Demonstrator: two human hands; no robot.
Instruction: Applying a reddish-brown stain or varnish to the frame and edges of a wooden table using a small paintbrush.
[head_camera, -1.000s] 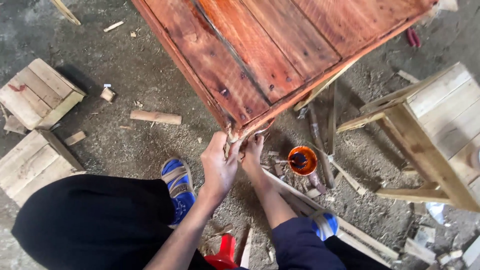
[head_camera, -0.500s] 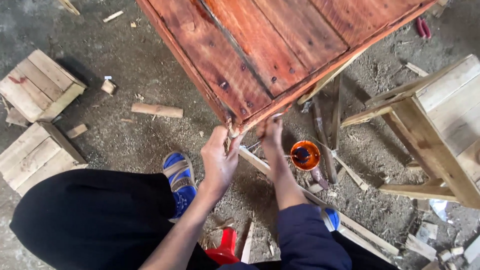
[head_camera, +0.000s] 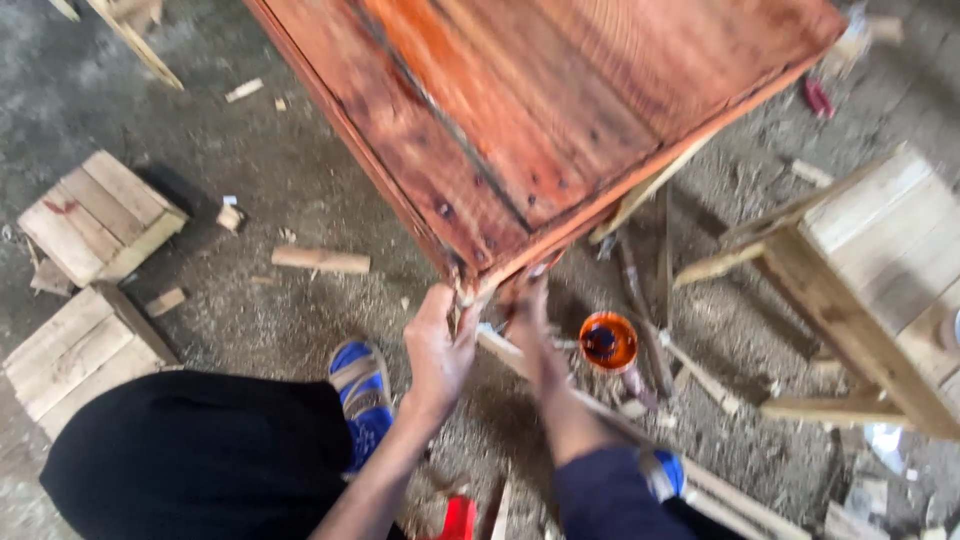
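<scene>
A large reddish-stained wooden panel (head_camera: 560, 120), built from planks, fills the top middle and comes down to a corner near my hands. My left hand (head_camera: 438, 345) grips that lower corner, fingers wrapped around a thin stick or brush handle by the edge. My right hand (head_camera: 528, 318) presses against the underside of the same corner; what it holds is blurred. A small orange cup of dark stain (head_camera: 608, 342) stands on the ground just right of my right hand.
Two small bare-wood pallet blocks (head_camera: 100, 215) (head_camera: 75, 350) lie at the left. A bare wooden stool (head_camera: 860, 270) stands at the right. Wood offcuts (head_camera: 320, 260) and slats litter the dusty ground. My blue sandals (head_camera: 362, 390) are below the panel.
The view has shifted, and the panel's corner now sits slightly lower and further right. Both hands stay at the corner; my right hand has moved up under the edge.
</scene>
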